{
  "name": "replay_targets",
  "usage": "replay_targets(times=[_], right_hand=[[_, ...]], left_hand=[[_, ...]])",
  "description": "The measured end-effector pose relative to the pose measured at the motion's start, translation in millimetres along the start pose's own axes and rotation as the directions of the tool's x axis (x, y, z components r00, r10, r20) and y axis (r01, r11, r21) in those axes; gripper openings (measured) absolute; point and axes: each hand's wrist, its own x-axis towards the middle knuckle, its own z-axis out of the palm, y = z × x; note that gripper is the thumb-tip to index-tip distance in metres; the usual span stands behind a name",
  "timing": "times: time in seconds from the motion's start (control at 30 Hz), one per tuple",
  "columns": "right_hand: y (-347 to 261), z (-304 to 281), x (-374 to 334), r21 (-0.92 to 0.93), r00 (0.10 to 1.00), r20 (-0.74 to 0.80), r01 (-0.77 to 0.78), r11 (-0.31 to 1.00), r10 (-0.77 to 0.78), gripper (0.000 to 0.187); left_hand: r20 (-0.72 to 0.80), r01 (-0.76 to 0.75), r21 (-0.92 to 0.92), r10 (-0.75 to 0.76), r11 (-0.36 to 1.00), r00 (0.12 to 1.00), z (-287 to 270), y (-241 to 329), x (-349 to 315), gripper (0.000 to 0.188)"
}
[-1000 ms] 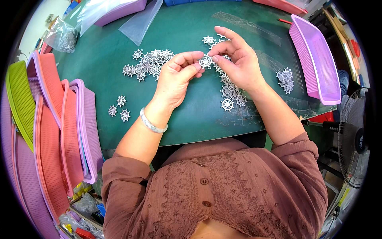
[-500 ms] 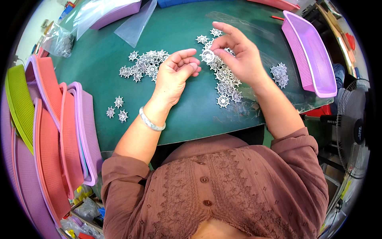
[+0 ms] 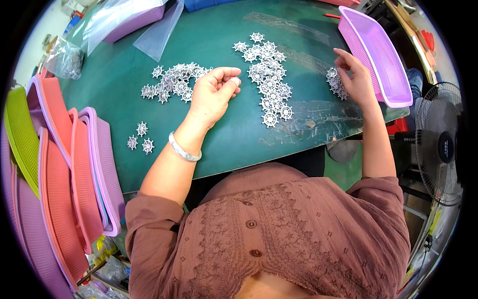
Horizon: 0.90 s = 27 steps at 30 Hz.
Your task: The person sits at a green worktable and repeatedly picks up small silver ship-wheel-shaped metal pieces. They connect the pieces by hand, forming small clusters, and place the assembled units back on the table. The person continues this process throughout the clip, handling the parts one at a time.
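Note:
Small silver ship's-wheel charms lie in groups on the green table. The long middle pile (image 3: 271,82) stretches from far to near. To its left is another heap of charms (image 3: 180,79), with my left hand (image 3: 211,95) at its right edge. That hand is closed, thumb against curled fingers; whatever it may hold is hidden. At the right, my right hand (image 3: 357,82) hovers by a small cluster of charms (image 3: 333,82), partly covering it. Its fingers and thumb are apart, and no charm shows between them. Three separate charms (image 3: 142,129) lie nearer, at the left.
A purple basket (image 3: 381,60) stands just beyond my right hand. Nested pink, purple and green baskets (image 3: 94,169) crowd the left edge. Clear plastic bags (image 3: 158,35) lie at the back left. A fan (image 3: 438,144) is at the right, past the green table's edge (image 3: 234,169).
My right hand has moved right, from the middle pile to the small cluster; the charm it held no longer shows in it. My left hand stays closed beside the left heap.

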Motion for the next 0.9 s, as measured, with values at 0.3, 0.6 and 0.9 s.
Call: replay_targets(times=[0.3,0.6,0.9], right_hand=[[-68.8,64.2,35.3,0.151,0.943,0.169,0.262,0.953,-0.286,0.045],[-88.7,87.5,46.1,0.050,0.919,0.244,0.308,0.950,-0.311,0.041],[-89.8,94.1,47.7,0.096,0.903,0.165,0.385,0.918,-0.396,0.048]], left_hand=[[-0.014,0.010,0.029,-0.009,1.000,1.000,-0.5,0.4,-0.3,0.022],[-0.002,0.001,0.034,-0.001,0.999,1.000,-1.5,-0.8,0.1,0.022],[0.001,0.016,0.045,-0.016,0.999,1.000,-1.1,0.5,-0.3,0.022]])
